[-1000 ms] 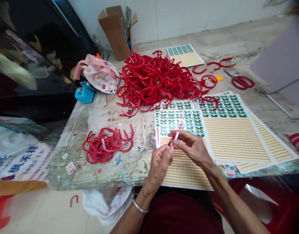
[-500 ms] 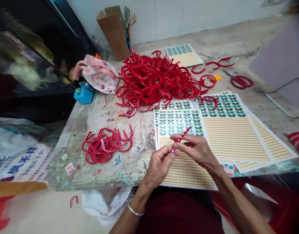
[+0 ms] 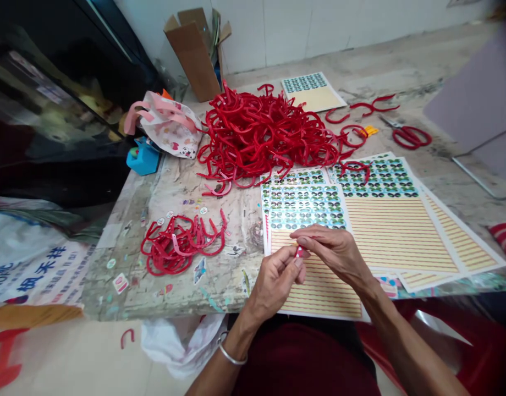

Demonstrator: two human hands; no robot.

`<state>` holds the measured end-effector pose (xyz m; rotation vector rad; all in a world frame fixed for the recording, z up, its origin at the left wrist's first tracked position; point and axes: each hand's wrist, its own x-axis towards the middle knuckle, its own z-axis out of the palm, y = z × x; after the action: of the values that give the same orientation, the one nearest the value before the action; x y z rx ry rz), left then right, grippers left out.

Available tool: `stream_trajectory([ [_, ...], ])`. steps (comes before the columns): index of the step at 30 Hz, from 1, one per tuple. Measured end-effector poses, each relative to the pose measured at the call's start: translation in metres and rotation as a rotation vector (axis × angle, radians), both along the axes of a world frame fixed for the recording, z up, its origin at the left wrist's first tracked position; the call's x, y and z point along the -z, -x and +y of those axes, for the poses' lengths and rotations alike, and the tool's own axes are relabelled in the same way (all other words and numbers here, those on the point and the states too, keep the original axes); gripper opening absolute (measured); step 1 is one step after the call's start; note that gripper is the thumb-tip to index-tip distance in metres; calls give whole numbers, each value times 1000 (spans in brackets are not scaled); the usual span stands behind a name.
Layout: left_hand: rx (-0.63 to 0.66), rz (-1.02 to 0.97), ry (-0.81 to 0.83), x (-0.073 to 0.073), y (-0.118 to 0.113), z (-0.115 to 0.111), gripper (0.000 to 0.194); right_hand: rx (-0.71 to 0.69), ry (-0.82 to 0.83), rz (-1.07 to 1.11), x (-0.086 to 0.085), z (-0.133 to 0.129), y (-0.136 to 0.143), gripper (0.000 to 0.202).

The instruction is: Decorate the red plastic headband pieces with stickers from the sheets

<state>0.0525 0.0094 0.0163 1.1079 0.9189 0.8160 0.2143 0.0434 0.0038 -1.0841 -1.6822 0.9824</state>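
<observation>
Between my two hands is a small red curved strip (image 3: 300, 251) with white dots, mostly hidden by fingers. My left hand (image 3: 278, 278) pinches its lower end between thumb and fingers. Close above, my right hand (image 3: 331, 245) has thumb and forefinger pressed together at the strip's upper end. Both hands are over a printed sticker sheet (image 3: 323, 297) with green-and-blue pictures at the top and yellow striped rows below. To the left lies a small heap of red curved strips (image 3: 182, 245). A much larger pile of red curved strips (image 3: 265, 132) lies farther back.
More printed sheets (image 3: 401, 231) overlap on the right. Red-handled scissors (image 3: 412, 136) lie behind them. At the back left stand a cardboard box (image 3: 195, 60), a patterned bag (image 3: 170, 126) and a blue container (image 3: 142, 158). One red strip (image 3: 127, 336) lies on the floor.
The dotted strip stuck out above my right fingers before; now they cover its upper end. My left hand has shifted slightly right.
</observation>
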Motion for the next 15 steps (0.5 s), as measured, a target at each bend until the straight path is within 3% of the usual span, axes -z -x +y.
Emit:
stream_trajectory([
  [7,-2,124,-75,-1,-2,0,26,147,-398,-205,-1,-8,-1,26],
  [15,-30,319,-253,2,-9,2,22,137,-502,-274,-10,-21,2,38],
])
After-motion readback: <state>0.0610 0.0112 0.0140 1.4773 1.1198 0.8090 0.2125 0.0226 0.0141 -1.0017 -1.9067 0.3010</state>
